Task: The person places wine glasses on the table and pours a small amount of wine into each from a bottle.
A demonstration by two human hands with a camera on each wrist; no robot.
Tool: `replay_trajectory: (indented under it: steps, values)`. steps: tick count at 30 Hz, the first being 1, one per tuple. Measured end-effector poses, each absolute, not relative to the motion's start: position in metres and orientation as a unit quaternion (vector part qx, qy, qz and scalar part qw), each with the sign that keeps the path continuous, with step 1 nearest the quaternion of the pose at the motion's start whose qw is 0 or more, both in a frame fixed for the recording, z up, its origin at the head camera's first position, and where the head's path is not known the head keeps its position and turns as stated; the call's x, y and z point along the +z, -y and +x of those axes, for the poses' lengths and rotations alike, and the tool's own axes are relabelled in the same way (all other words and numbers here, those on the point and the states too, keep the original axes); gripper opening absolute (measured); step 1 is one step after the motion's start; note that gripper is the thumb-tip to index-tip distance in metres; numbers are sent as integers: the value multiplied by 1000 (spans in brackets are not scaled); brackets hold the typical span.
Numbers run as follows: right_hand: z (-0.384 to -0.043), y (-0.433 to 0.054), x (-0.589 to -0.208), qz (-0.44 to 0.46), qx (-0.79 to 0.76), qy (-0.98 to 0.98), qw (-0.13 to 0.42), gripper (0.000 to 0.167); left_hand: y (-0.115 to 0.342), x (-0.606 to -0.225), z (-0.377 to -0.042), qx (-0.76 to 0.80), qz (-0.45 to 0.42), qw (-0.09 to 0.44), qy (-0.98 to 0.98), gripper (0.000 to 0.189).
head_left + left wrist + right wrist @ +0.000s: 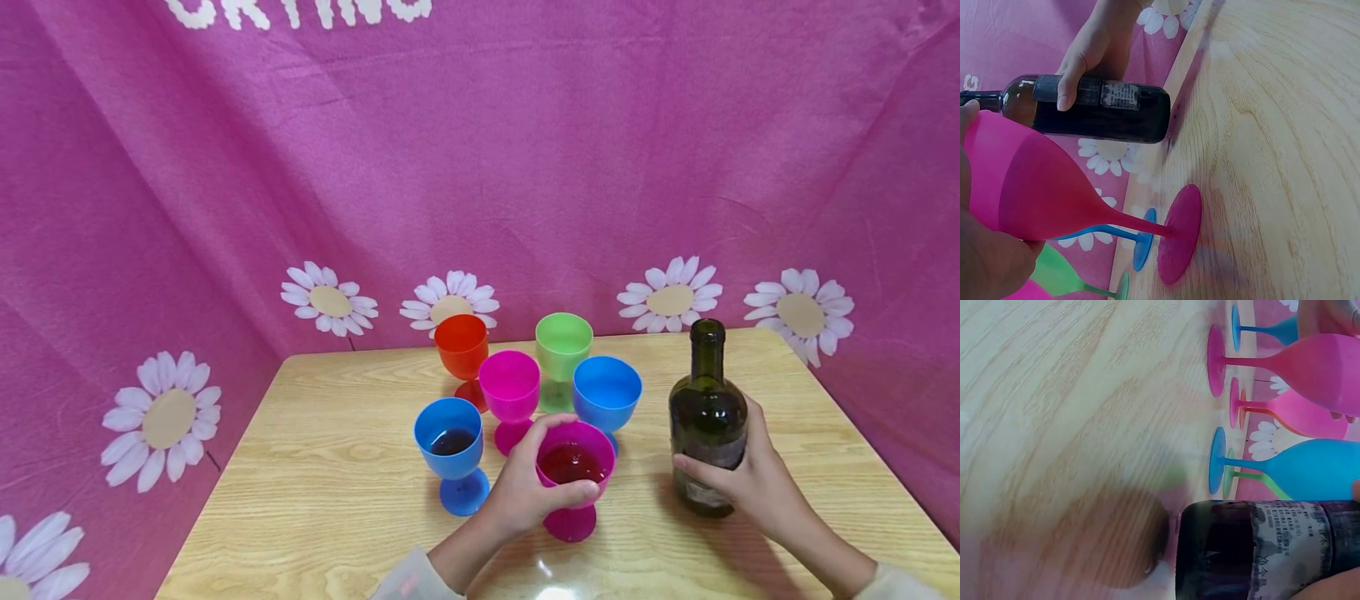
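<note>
My left hand (pixel 517 493) holds a pink goblet (pixel 1054 178) by its bowl, thumb at the near side and fingers round the far side. Red liquid (pixel 572 463) lies in that goblet, which stands upright with its foot at the tabletop. To the right, my right hand (pixel 753 471) grips a dark green wine bottle (pixel 707 417) around its lower body. The bottle is upright and uncapped, its base close over the table in the right wrist view. A printed label (pixel 1291 540) shows on its side.
Left of my left hand stands a blue goblet (pixel 453 458) with dark liquid. Behind are a second pink goblet (pixel 510 400), another blue goblet (pixel 607 400), a green goblet (pixel 562 367) and a red-orange goblet (pixel 461 358). A pink daisy-print cloth (pixel 525 167) hangs behind the wooden table (pixel 337 467).
</note>
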State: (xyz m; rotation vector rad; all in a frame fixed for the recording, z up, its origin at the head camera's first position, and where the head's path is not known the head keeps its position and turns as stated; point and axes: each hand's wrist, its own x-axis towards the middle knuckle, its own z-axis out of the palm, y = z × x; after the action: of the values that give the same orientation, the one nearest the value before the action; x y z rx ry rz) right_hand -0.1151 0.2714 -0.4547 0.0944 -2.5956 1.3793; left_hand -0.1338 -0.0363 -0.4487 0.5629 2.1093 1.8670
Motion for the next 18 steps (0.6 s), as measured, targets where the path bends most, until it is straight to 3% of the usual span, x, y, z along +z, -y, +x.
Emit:
replay_trajectory:
  steps: [18]
  values:
    - [-124, -270, -469, 16, 498, 861, 104, 113, 36, -447, -134, 645, 193, 135, -727, 75]
